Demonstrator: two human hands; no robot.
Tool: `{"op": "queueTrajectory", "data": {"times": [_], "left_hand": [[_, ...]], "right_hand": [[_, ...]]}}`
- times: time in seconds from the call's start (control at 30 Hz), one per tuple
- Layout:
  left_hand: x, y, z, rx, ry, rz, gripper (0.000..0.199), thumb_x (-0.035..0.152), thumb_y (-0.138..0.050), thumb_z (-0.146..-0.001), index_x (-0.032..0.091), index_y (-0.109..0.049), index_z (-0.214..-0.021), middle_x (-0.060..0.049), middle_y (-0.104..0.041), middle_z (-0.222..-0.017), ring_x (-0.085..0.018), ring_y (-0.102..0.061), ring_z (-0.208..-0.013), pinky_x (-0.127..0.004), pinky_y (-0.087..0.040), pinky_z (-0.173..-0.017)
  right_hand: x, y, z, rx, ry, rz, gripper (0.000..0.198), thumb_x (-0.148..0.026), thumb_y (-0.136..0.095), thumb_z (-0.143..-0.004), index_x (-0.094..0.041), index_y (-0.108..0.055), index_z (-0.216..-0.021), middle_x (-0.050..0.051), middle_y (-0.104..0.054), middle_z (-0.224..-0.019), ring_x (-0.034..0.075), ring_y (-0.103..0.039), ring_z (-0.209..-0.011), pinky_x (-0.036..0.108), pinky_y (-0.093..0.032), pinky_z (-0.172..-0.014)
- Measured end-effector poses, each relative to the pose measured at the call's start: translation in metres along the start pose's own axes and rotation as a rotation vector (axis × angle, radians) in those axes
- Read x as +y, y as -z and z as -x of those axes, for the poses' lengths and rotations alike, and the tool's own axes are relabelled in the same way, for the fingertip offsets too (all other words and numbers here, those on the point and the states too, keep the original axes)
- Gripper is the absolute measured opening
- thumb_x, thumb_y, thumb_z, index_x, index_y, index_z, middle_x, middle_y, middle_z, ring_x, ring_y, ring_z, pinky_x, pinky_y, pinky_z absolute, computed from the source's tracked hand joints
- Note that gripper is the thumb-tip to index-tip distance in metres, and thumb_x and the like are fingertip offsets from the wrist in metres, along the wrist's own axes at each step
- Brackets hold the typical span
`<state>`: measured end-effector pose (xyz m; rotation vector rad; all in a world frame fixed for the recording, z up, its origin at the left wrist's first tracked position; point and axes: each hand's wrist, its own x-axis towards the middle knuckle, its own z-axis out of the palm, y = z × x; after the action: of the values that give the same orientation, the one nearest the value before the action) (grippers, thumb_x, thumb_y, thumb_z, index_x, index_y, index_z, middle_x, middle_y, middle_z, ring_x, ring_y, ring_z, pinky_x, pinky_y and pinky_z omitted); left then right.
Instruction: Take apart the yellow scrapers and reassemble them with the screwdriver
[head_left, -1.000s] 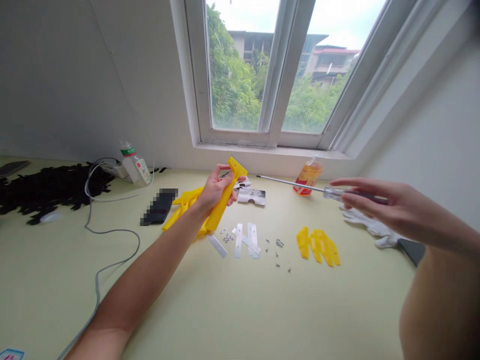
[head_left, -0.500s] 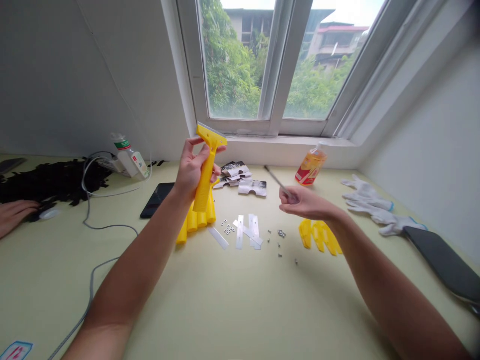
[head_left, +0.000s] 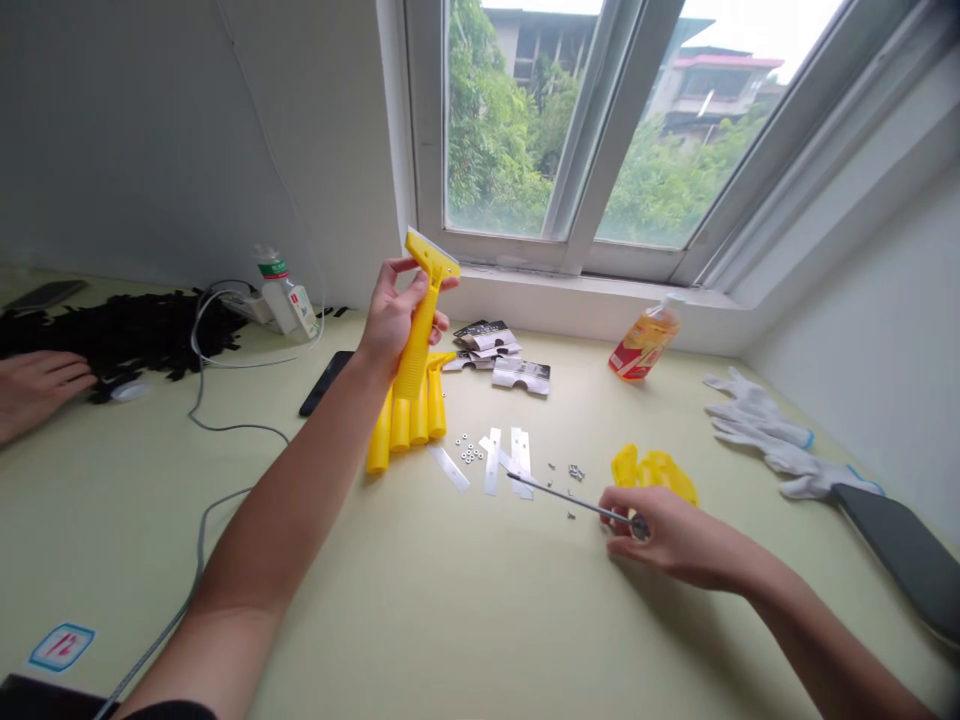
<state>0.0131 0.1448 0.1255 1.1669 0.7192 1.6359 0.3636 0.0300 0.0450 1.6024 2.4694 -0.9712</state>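
Left fingers [head_left: 413, 291] grip one yellow scraper [head_left: 418, 340], right fingers [head_left: 636, 498] one screwdriver [head_left: 562, 495]; four yellow handles [head_left: 418, 418] lie below left fingers.

Free for passage over the near worktop [head_left: 465, 620], between the left forearm [head_left: 300, 510] and the right grip [head_left: 667, 532], and farther back between the cards [head_left: 521, 374] and the bottle [head_left: 645, 340]. Obstructed in the middle by low washers [head_left: 470, 455], blades [head_left: 493, 465] and screws [head_left: 576, 472], and by the screwdriver [head_left: 562, 494] slanting in from the right grip. Blocked farther left by the handles [head_left: 418, 416] and the scraper [head_left: 420, 335] raised in the left grip [head_left: 396, 312].
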Motion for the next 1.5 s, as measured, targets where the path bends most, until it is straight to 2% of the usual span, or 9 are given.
{"op": "queueTrajectory", "data": {"times": [0.17, 0.37, 0.47, 0.63, 0.73, 0.8, 1.0, 1.17, 1.5], "left_hand": [[-0.004, -0.003, 0.001, -0.040, 0.009, -0.015, 0.024, 0.027, -0.057, -0.090, 0.027, -0.042, -0.109, -0.003, -0.070, -0.102, -0.009, -0.062, -0.049, -0.016, -0.038, -0.036], [-0.007, -0.003, 0.002, -0.082, 0.037, 0.001, 0.028, 0.032, -0.061, -0.088, 0.027, -0.042, -0.109, -0.004, -0.069, -0.106, -0.008, -0.060, -0.045, -0.017, -0.038, -0.035], [-0.015, -0.009, 0.007, -0.189, 0.104, 0.011, 0.030, 0.034, -0.063, -0.088, 0.026, -0.041, -0.108, -0.006, -0.070, -0.104, -0.009, -0.060, -0.045, -0.018, -0.040, -0.035], [-0.043, -0.032, 0.025, -0.438, 0.292, 0.025, 0.035, 0.044, -0.065, -0.086, 0.026, -0.042, -0.105, -0.009, -0.070, -0.104, -0.013, -0.063, -0.046, -0.018, -0.040, -0.032], [-0.051, -0.046, 0.039, -0.528, 0.357, 0.028, 0.039, 0.050, -0.065, -0.086, 0.026, -0.041, -0.106, -0.009, -0.069, -0.105, -0.014, -0.064, -0.045, -0.017, -0.040, -0.032], [-0.051, -0.052, 0.046, -0.571, 0.384, 0.032, 0.040, 0.051, -0.064, -0.086, 0.025, -0.041, -0.106, -0.009, -0.069, -0.104, -0.014, -0.064, -0.045, -0.017, -0.040, -0.032], [-0.053, -0.059, 0.053, -0.632, 0.402, 0.035, 0.034, 0.048, -0.062, -0.089, 0.025, -0.042, -0.104, -0.008, -0.069, -0.105, -0.014, -0.064, -0.043, -0.016, -0.040, -0.030], [-0.065, -0.058, 0.054, -0.597, 0.403, 0.006, 0.034, 0.048, -0.062, -0.089, 0.026, -0.042, -0.105, -0.007, -0.069, -0.104, -0.016, -0.065, -0.044, -0.017, -0.041, -0.029], [-0.065, -0.060, 0.055, -0.576, 0.380, -0.050, 0.036, 0.051, -0.062, -0.087, 0.026, -0.041, -0.103, -0.007, -0.068, -0.105, -0.015, -0.065, -0.044, -0.017, -0.039, -0.028]], "right_hand": [[0.000, -0.010, 0.000, 0.027, -0.025, 0.011, 0.017, -0.030, -0.050, -0.088, -0.021, -0.059, -0.077, 0.004, -0.066, -0.082, 0.019, -0.058, -0.073, 0.029, -0.044, -0.066], [-0.005, -0.003, 0.004, 0.090, 0.022, -0.024, 0.026, -0.040, -0.049, -0.091, -0.021, -0.062, -0.081, 0.004, -0.065, -0.081, 0.018, -0.057, -0.072, 0.031, -0.044, -0.066], [-0.018, 0.019, -0.001, 0.177, 0.063, -0.202, 0.029, -0.047, -0.054, -0.090, -0.021, -0.066, -0.088, 0.002, -0.062, -0.074, 0.015, -0.054, -0.065, 0.028, -0.043, -0.059], [-0.060, 0.064, -0.035, 0.436, 0.235, -0.637, 0.033, -0.050, -0.067, -0.083, -0.018, -0.064, -0.089, -0.008, -0.040, -0.047, 0.008, -0.036, -0.040, 0.022, -0.026, -0.038], [-0.081, 0.074, -0.062, 0.596, 0.346, -0.823, 0.033, -0.048, -0.073, -0.078, -0.017, -0.064, -0.087, -0.008, -0.041, -0.045, 0.007, -0.035, -0.038, 0.022, -0.027, -0.036], [-0.089, 0.073, -0.073, 0.637, 0.386, -0.882, 0.033, -0.047, -0.074, -0.077, -0.017, -0.063, -0.083, -0.008, -0.041, -0.045, 0.006, -0.034, -0.038, 0.021, -0.027, -0.037], [-0.086, 0.060, -0.076, 0.690, 0.359, -0.859, 0.032, -0.046, -0.074, -0.077, -0.016, -0.063, -0.081, -0.007, -0.046, -0.046, 0.006, -0.037, -0.038, 0.021, -0.028, -0.035], [-0.077, 0.052, -0.084, 0.767, 0.386, -0.843, 0.029, -0.043, -0.073, -0.077, -0.016, -0.065, -0.082, -0.006, -0.050, -0.051, 0.006, -0.039, -0.041, 0.021, -0.031, -0.036], [-0.071, 0.044, -0.092, 0.983, 0.437, -0.589, 0.018, -0.037, -0.069, -0.083, -0.019, -0.066, -0.086, -0.002, -0.062, -0.064, 0.009, -0.048, -0.051, 0.024, -0.042, -0.047]]}}
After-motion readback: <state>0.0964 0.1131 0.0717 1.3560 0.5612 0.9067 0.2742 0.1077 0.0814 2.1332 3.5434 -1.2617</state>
